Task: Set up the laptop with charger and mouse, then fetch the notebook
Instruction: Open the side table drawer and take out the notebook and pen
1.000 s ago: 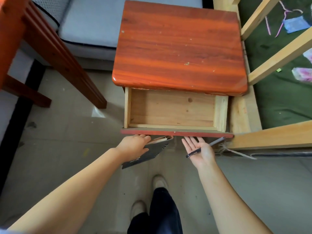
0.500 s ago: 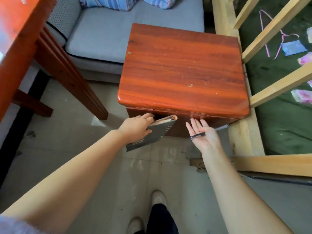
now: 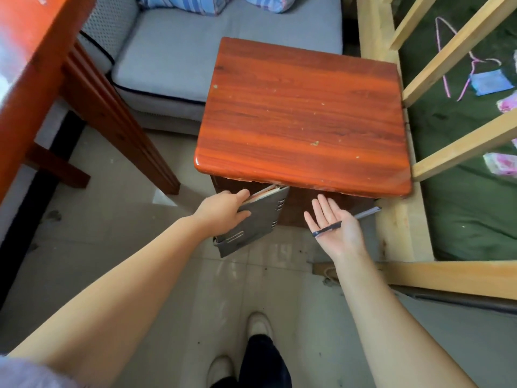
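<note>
Notebook point(image 3: 253, 219) was already in our left hand point(image 3: 223, 210), fingers curled round its upper edge, cover tilted, just below the front lip of the cabinet point(image 3: 302, 113) at 12 o'clock. Our right hand point(image 3: 334, 229) lay flat, palm up, a pen point(image 3: 345, 221) resting across it toward 2 o'clock. We judged the fetching nearly done; no laptop, charger or mouse showed, so we could not tell how that part stood. Carrying remained.

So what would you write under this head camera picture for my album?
Left hand grips a grey notebook, right hand cradles a pen, before a red wooden nightstand.
</note>
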